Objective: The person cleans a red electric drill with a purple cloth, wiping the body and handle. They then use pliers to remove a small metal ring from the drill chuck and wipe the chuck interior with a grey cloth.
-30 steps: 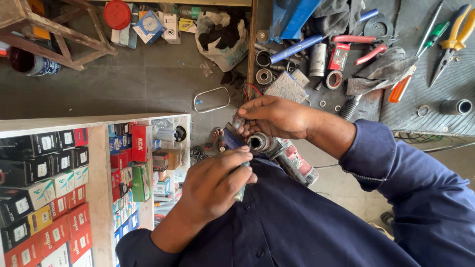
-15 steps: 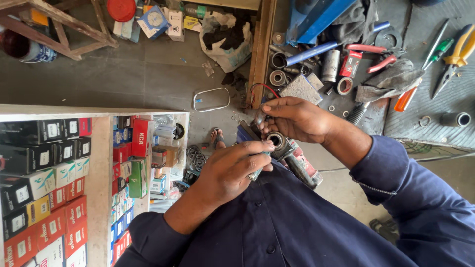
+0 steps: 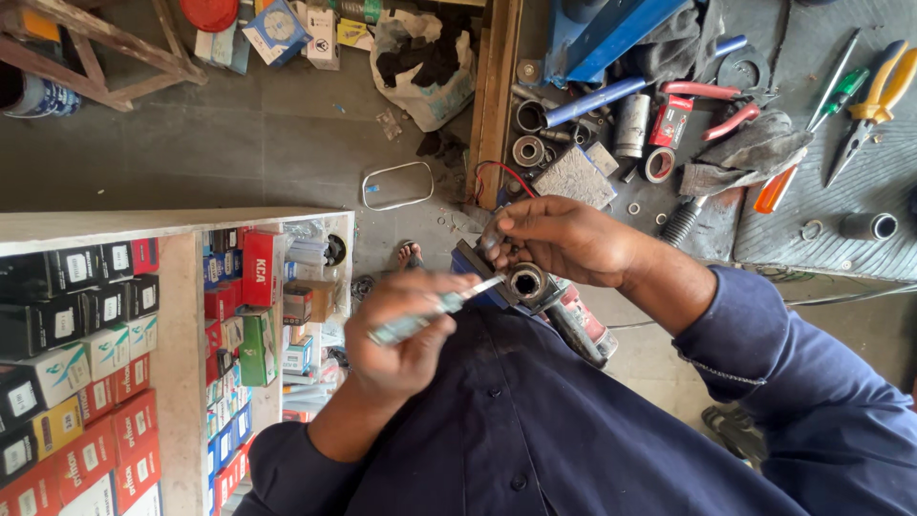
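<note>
Gripping a thin metal tool (image 3: 435,308), the left hand (image 3: 406,334) sits at 7 o'clock of frame centre, fingers closed round the greenish handle. Tool tip points toward 2 o'clock and reaches the rim of a round metal part (image 3: 526,283).

Right hand (image 3: 564,239) lies just past centre at 1 o'clock, fingers wrapped over the top of the part, thumb and fingertips pinching at its upper left edge. Part's open bore faces the camera. It is mounted on a blue-and-red body (image 3: 583,325) that runs off toward 5 o'clock, resting against the dark blue shirt (image 3: 535,430).

Surroundings: shelf (image 3: 177,315) of stacked small boxes at 9 o'clock, red, black, yellow and green. Workbench (image 3: 812,220) at 1–3 o'clock carries red-handled pliers (image 3: 712,105), yellow-handled pliers (image 3: 874,96), a green screwdriver (image 3: 831,96), a grey rag (image 3: 750,153), and metal rings (image 3: 528,150). White plastic bag (image 3: 430,62) at 12 o'clock on the grey floor.
</note>
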`<state>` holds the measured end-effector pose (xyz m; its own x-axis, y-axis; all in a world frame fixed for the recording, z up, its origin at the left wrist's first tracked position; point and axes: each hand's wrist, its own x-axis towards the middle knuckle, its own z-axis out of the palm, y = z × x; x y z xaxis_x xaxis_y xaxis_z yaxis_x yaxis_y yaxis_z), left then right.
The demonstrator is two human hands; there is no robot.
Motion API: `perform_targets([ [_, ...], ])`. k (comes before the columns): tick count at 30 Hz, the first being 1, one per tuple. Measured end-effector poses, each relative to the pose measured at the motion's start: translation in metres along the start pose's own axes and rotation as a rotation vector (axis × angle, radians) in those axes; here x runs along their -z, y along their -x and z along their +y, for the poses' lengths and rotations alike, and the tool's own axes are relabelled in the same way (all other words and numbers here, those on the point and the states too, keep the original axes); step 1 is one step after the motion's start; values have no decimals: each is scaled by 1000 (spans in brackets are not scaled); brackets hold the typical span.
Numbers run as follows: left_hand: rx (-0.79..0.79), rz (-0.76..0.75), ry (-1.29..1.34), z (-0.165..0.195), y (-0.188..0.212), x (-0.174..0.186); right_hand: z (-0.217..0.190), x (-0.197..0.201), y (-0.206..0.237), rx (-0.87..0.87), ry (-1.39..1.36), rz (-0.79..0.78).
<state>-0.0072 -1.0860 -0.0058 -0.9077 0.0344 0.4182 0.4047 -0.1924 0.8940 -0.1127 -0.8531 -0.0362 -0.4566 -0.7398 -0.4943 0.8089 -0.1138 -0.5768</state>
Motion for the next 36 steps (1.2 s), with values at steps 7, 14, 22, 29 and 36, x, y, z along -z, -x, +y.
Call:
perform_targets([
  [7,172,159,65,-21,0,22,-16,-7,-13,-160,97,-17],
  [14,290,230,201,-41,1,46,-21,-11,-30,-205,89,21],
  [22,332,244,294,-61,-15,80,-16,-19,-30,-111,-73,175],
  [29,400,237,391,-69,-26,102,-8,-24,-27,10,-164,245],
  [36,380,157,387,-62,-49,106,7,-34,-4,282,-424,308],
])
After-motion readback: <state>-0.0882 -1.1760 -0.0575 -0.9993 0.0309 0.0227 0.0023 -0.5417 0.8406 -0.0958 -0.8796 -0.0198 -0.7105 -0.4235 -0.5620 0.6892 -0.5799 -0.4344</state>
